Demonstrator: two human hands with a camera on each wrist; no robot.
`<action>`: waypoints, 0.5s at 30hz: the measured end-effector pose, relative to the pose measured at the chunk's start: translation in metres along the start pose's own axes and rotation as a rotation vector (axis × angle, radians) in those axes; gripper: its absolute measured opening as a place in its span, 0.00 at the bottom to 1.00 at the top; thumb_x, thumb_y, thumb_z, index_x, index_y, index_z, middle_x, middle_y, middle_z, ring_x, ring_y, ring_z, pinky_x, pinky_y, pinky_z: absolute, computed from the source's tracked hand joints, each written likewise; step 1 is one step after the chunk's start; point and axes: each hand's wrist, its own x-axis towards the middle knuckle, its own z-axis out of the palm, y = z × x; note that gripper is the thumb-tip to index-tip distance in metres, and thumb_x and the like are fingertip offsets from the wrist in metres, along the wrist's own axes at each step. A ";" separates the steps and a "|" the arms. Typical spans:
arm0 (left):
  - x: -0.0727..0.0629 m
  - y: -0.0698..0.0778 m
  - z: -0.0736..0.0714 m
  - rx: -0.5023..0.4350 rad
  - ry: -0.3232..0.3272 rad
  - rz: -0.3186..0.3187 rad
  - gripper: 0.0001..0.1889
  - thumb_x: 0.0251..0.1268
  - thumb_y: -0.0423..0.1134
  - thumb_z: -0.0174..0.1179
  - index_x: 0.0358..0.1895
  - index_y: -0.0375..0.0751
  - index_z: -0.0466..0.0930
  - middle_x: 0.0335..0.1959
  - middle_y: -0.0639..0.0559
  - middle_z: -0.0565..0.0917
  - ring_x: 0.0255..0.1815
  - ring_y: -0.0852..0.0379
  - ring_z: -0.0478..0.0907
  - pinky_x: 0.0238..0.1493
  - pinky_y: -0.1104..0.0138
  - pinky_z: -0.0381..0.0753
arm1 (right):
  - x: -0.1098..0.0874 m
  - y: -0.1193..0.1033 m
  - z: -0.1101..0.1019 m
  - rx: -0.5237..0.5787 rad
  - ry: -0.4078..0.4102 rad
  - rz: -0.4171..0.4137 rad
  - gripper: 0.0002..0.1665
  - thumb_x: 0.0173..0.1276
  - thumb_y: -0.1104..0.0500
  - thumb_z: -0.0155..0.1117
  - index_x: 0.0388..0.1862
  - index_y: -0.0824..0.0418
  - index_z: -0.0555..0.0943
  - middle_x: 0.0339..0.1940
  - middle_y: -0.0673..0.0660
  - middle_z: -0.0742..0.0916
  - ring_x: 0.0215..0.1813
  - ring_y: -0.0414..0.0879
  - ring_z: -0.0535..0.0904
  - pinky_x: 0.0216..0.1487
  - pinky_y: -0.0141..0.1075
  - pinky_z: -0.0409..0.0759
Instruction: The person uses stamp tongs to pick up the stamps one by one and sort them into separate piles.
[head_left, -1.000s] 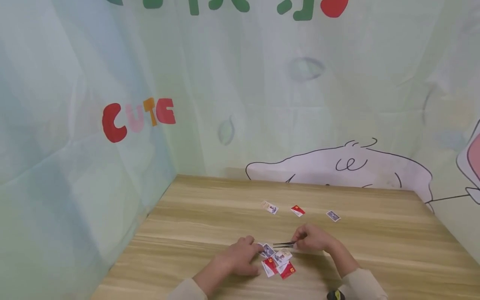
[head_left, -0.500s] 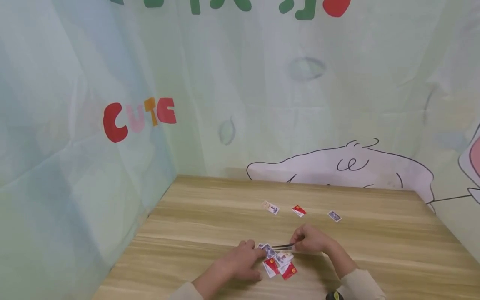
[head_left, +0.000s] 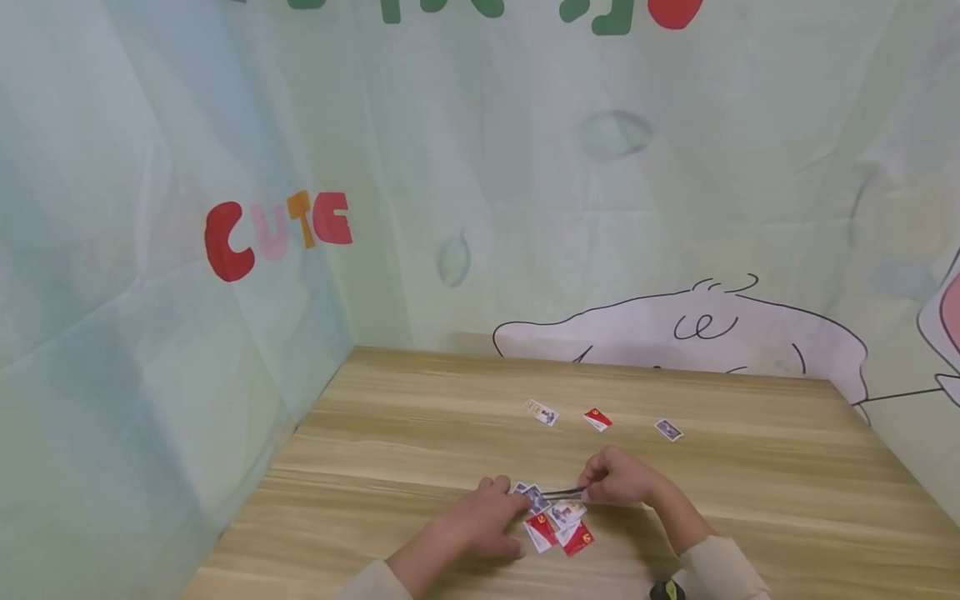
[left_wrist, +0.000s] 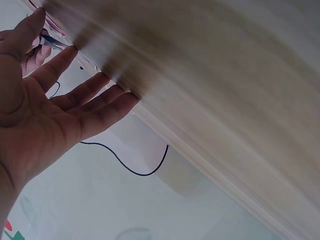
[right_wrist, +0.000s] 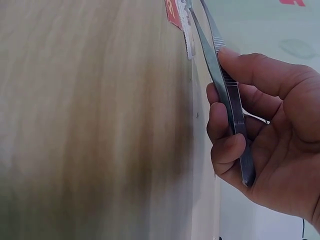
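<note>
Tweezers (head_left: pixel 564 493) are held in my right hand (head_left: pixel 622 477), their tips pointing left at a blue-grey stamp (head_left: pixel 536 498). In the right wrist view, thumb and fingers curl round the metal tweezers (right_wrist: pixel 235 107), whose arms stand slightly apart; the tips run out of frame. My left hand (head_left: pixel 486 518) rests beside the pile, a fingertip at the blue-grey stamp's left edge. Its fingers look extended in the left wrist view, tips on the table. Overlapping there are a pale figure stamp (head_left: pixel 568 514) and red-and-white stamps (head_left: pixel 540 531). Whether the tips grip a stamp is unclear.
Farther back, a pale stamp (head_left: pixel 543 412), a red-and-white stamp (head_left: pixel 597 419) and a blue-grey stamp (head_left: pixel 669 429) lie spaced in a row on the wooden table (head_left: pixel 360 442). A dark round object (head_left: pixel 667 590) sits by the right sleeve. Printed cloth (head_left: pixel 397 167) surrounds the table.
The tweezers' tips have moved slightly left and down to the blue-grey stamp, and their arms look closer together. My left hand has shifted a little right. The back-row stamps stay put.
</note>
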 end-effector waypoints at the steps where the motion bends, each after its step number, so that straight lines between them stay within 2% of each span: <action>1: 0.000 0.000 0.000 -0.003 -0.001 0.000 0.30 0.45 0.52 0.68 0.57 0.55 0.76 0.42 0.53 0.72 0.41 0.57 0.68 0.42 0.62 0.75 | 0.000 0.000 -0.001 -0.002 -0.001 0.006 0.03 0.55 0.67 0.65 0.29 0.62 0.83 0.24 0.50 0.83 0.28 0.46 0.74 0.32 0.38 0.72; 8: -0.002 0.000 -0.002 -0.031 -0.013 0.022 0.30 0.43 0.52 0.69 0.57 0.61 0.76 0.42 0.53 0.72 0.40 0.57 0.67 0.40 0.63 0.73 | -0.005 0.000 -0.006 -0.026 0.013 0.056 0.04 0.55 0.68 0.65 0.29 0.62 0.83 0.24 0.49 0.81 0.29 0.45 0.72 0.33 0.39 0.71; 15: -0.003 0.000 -0.002 -0.019 -0.016 0.034 0.32 0.42 0.52 0.69 0.58 0.59 0.76 0.43 0.52 0.72 0.41 0.57 0.67 0.40 0.64 0.73 | -0.004 -0.002 -0.004 -0.049 0.014 0.047 0.04 0.54 0.68 0.65 0.28 0.61 0.83 0.23 0.48 0.81 0.28 0.45 0.72 0.31 0.38 0.71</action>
